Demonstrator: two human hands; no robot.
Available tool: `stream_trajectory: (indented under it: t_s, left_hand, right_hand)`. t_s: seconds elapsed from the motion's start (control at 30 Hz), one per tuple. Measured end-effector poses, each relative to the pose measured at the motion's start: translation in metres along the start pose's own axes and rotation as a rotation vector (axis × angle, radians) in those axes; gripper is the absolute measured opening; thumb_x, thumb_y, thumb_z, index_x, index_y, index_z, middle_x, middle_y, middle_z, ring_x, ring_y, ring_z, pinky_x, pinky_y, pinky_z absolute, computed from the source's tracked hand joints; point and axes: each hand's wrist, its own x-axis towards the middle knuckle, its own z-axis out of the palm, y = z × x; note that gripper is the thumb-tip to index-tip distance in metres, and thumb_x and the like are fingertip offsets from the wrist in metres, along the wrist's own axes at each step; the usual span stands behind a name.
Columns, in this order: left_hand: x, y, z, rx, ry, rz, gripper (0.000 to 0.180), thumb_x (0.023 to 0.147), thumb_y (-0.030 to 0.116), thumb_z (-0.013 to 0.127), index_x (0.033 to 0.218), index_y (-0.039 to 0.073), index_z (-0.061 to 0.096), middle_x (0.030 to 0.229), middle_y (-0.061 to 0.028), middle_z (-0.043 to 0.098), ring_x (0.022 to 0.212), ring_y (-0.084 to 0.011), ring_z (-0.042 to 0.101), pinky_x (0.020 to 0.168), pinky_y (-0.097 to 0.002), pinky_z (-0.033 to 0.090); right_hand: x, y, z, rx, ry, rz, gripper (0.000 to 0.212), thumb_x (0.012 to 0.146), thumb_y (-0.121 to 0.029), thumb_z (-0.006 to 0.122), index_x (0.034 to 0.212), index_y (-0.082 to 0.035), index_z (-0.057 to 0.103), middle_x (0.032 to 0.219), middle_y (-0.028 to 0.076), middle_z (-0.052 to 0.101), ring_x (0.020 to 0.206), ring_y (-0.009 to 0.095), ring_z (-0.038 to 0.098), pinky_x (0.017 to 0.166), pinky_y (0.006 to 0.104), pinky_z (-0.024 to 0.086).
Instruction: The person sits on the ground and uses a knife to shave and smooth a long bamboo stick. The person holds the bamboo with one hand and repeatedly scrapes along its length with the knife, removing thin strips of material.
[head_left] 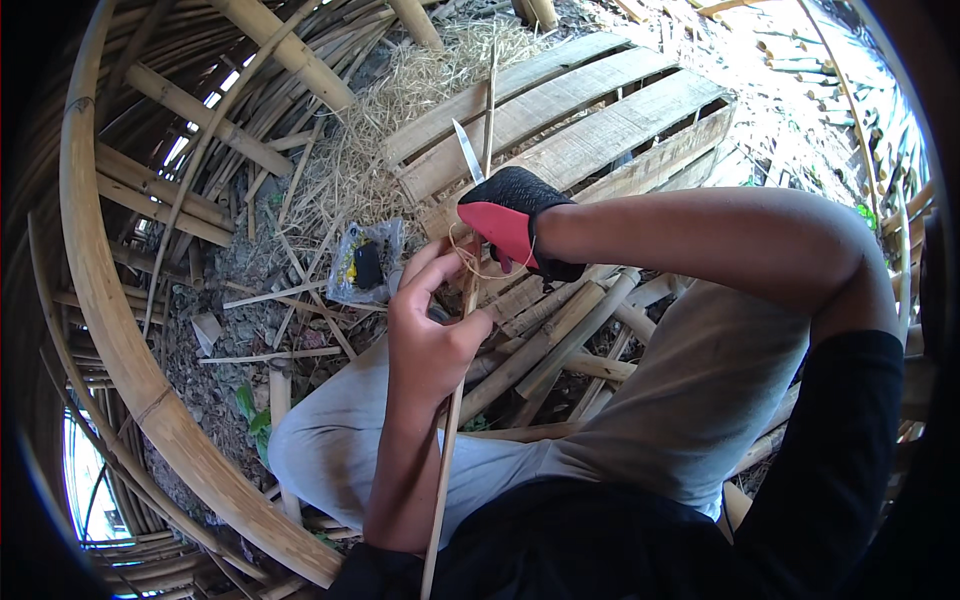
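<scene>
My left hand (pixel 432 318), bare, is closed around a long, thin bamboo strip (pixel 450 435). The strip runs from the lower edge past my lap and on beyond both hands toward the wooden slats. My right hand (pixel 515 215), in a black and red work glove, is closed on a knife; its handle is hidden in the glove. The pointed blade (pixel 467 150) sticks out on the far side, beside the strip. Thin curled slivers (pixel 470 262) hang at the strip between the two hands, which are very close together. Whether the blade touches the strip I cannot tell.
A low platform of wooden slats (pixel 560 100) lies ahead, with pale shavings (pixel 410 100) left of it. A clear plastic bag (pixel 345 285) with black and yellow contents is on the ground. A thick bent bamboo pole (pixel 115 320) arcs along the left; bamboo pieces (pixel 540 350) lie under my legs.
</scene>
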Motion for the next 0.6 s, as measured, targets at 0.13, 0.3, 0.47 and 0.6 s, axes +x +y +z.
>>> stream_trajectory:
  t_s: [0.13,0.3,0.47,0.6]
  left_hand:
    - [-0.001,0.019,0.008,0.047,0.006,0.002,0.045,0.069,-0.008,0.059,0.113,-0.009,0.06,0.13,-0.0143,0.052,0.122,-0.0258,0.054,0.08,-0.0305,0.057]
    - [0.0,0.027,0.013,-0.288,0.017,-0.216,0.039,0.068,-0.013,0.055,0.107,-0.01,0.057,0.138,-0.0152,0.043,0.119,-0.0254,0.056,0.056,-0.026,0.062]
    - [0.005,0.018,0.011,-0.281,-0.019,-0.174,0.033,0.066,-0.01,0.053,0.099,-0.01,0.053,0.137,-0.0162,0.043,0.111,-0.0208,0.057,0.049,-0.023,0.058]
    - [0.005,0.014,0.012,-0.329,0.006,-0.196,0.032,0.064,-0.008,0.054,0.096,-0.009,0.053,0.139,-0.0168,0.043,0.108,-0.0191,0.057,0.045,-0.0213,0.054]
  right_hand:
    - [-0.019,-0.009,-0.001,0.169,0.067,-0.021,0.047,0.096,-0.037,0.044,0.09,-0.001,0.073,0.077,0.015,0.069,0.051,0.023,0.061,0.049,0.0371,0.05]
    - [-0.015,-0.009,-0.003,0.179,0.015,-0.009,0.045,0.096,-0.036,0.045,0.093,0.0,0.073,0.074,0.012,0.068,0.051,0.02,0.061,0.048,0.0334,0.048]
    - [-0.012,-0.008,-0.003,0.174,-0.081,-0.019,0.044,0.096,-0.035,0.047,0.097,0.0,0.072,0.071,0.01,0.067,0.052,0.017,0.061,0.047,0.0296,0.047]
    - [-0.008,-0.007,-0.006,0.148,-0.205,0.015,0.047,0.097,-0.037,0.045,0.102,0.002,0.072,0.07,0.008,0.066,0.053,0.016,0.061,0.048,0.0286,0.048]
